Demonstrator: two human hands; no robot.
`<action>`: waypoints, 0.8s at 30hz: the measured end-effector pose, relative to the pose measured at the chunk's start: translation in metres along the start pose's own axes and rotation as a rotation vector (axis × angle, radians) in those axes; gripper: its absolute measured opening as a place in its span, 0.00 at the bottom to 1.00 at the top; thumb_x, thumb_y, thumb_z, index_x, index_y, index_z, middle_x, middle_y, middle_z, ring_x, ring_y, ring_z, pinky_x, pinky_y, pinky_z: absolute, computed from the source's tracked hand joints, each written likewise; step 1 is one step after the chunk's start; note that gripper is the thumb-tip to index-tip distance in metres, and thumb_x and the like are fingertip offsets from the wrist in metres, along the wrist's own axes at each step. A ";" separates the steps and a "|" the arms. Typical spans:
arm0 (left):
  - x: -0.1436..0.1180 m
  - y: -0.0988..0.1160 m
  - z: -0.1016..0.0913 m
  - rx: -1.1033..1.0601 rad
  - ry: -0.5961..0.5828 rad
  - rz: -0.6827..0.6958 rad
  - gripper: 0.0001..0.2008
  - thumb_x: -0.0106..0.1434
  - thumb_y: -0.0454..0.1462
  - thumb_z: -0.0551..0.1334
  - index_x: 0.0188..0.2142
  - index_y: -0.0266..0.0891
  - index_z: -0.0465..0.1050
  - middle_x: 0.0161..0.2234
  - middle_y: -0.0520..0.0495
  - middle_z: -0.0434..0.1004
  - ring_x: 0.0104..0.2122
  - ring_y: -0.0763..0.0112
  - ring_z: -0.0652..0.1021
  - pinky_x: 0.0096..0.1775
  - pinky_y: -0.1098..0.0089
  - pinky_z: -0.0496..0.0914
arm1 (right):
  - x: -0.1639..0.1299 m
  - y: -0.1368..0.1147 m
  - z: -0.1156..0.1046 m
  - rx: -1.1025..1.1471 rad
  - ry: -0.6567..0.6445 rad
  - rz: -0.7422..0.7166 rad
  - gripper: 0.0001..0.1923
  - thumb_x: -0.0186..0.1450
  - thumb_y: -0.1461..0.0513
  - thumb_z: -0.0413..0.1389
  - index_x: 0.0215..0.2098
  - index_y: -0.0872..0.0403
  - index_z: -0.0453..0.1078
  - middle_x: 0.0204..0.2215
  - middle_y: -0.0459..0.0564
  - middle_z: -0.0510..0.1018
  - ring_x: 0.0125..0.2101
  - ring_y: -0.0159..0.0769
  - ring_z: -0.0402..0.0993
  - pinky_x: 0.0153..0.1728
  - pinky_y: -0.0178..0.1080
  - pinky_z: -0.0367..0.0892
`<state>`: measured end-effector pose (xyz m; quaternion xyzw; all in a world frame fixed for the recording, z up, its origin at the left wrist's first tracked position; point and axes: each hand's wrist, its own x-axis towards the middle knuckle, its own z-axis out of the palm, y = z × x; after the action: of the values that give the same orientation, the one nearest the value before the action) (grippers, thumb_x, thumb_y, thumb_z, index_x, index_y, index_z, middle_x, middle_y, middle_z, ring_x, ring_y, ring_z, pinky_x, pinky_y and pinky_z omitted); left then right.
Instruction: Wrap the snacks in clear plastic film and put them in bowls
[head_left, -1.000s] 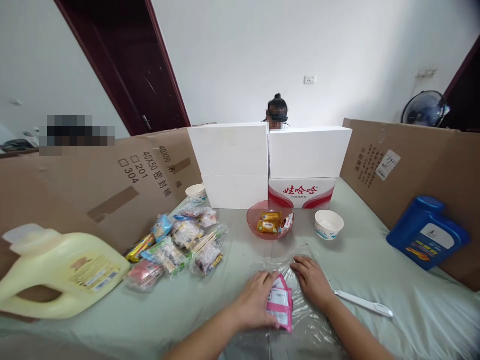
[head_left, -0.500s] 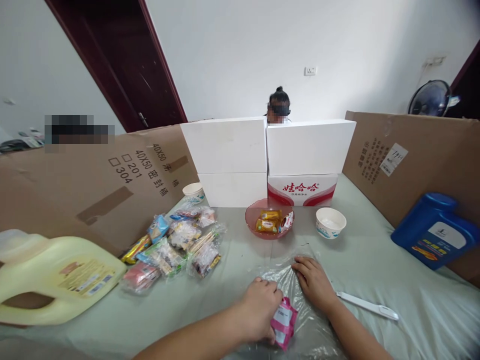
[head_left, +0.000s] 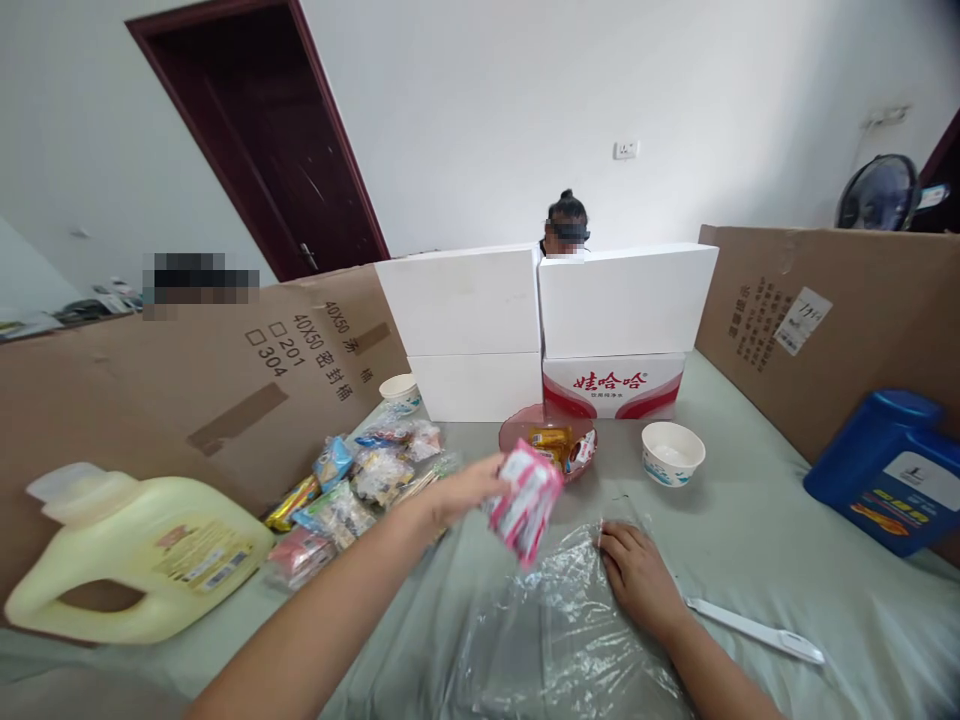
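My left hand [head_left: 469,490] is closed on one side of a pink-and-white packet [head_left: 525,500], which is blurred by motion. The packet is above the table, just in front of the pink see-through bowl [head_left: 514,430]. In that bowl lie several yellow-brown wrapped snacks [head_left: 551,438] and a white-and-red wrapped one [head_left: 582,450]. A clear plastic bag [head_left: 559,620] lies flat and wrinkled on the cloth. Close to its far right corner, my right hand [head_left: 636,575] has its fingers curled on the bag's edge; the fingertips are partly hidden.
Several bagged snacks [head_left: 375,475] lie at left beside a pale yellow jug [head_left: 202,560]. White paper bowls [head_left: 673,455] stand right and back left. At right are a white stick-like tool [head_left: 757,627] and a blue bottle [head_left: 885,480]. White boxes [head_left: 480,310] and cardboard [head_left: 150,400] surround the table; people are behind.
My left hand has lifted the pink-and-white packet off the plastic bag and carried it away from me toward the pink bowl. My right hand stays on the bag. The view has shifted slightly.
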<state>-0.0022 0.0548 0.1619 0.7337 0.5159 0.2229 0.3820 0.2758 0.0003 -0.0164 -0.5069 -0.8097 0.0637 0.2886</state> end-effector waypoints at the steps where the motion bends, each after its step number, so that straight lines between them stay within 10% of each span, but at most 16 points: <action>1: 0.020 0.004 -0.011 0.116 0.155 -0.087 0.15 0.58 0.42 0.62 0.44 0.39 0.72 0.35 0.49 0.80 0.31 0.65 0.79 0.31 0.71 0.70 | 0.000 0.000 0.000 -0.003 0.003 -0.001 0.15 0.67 0.65 0.48 0.47 0.50 0.72 0.50 0.52 0.75 0.51 0.43 0.69 0.52 0.50 0.64; 8: 0.125 0.009 -0.010 0.457 0.392 -0.278 0.22 0.55 0.36 0.66 0.49 0.35 0.66 0.43 0.35 0.77 0.45 0.53 0.76 0.44 0.63 0.67 | 0.001 -0.002 -0.002 -0.001 -0.012 0.002 0.15 0.66 0.65 0.49 0.48 0.50 0.72 0.50 0.51 0.75 0.51 0.43 0.69 0.52 0.49 0.64; 16: 0.125 0.008 0.032 0.641 0.454 -0.205 0.21 0.60 0.40 0.62 0.50 0.30 0.66 0.50 0.24 0.69 0.52 0.44 0.69 0.49 0.52 0.63 | 0.001 -0.005 -0.003 -0.021 0.009 -0.009 0.17 0.66 0.67 0.48 0.49 0.49 0.72 0.50 0.51 0.75 0.51 0.42 0.69 0.52 0.48 0.64; 21: 0.049 0.027 0.069 0.692 0.374 0.149 0.14 0.68 0.39 0.53 0.52 0.41 0.66 0.47 0.42 0.72 0.49 0.61 0.71 0.51 0.62 0.64 | 0.000 -0.003 -0.002 -0.107 -0.081 0.010 0.18 0.67 0.62 0.48 0.53 0.50 0.70 0.54 0.52 0.72 0.55 0.44 0.64 0.56 0.48 0.59; 24: -0.028 0.022 0.125 0.701 -0.197 0.933 0.09 0.66 0.36 0.54 0.42 0.40 0.71 0.37 0.49 0.76 0.36 0.69 0.74 0.39 0.71 0.68 | 0.002 -0.004 -0.003 -0.193 -0.178 0.017 0.26 0.65 0.53 0.51 0.61 0.49 0.62 0.63 0.52 0.61 0.62 0.49 0.54 0.58 0.51 0.53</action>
<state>0.0905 -0.0158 0.1053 0.9826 0.1439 0.1145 0.0246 0.2732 -0.0009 -0.0118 -0.5313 -0.8303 0.0329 0.1649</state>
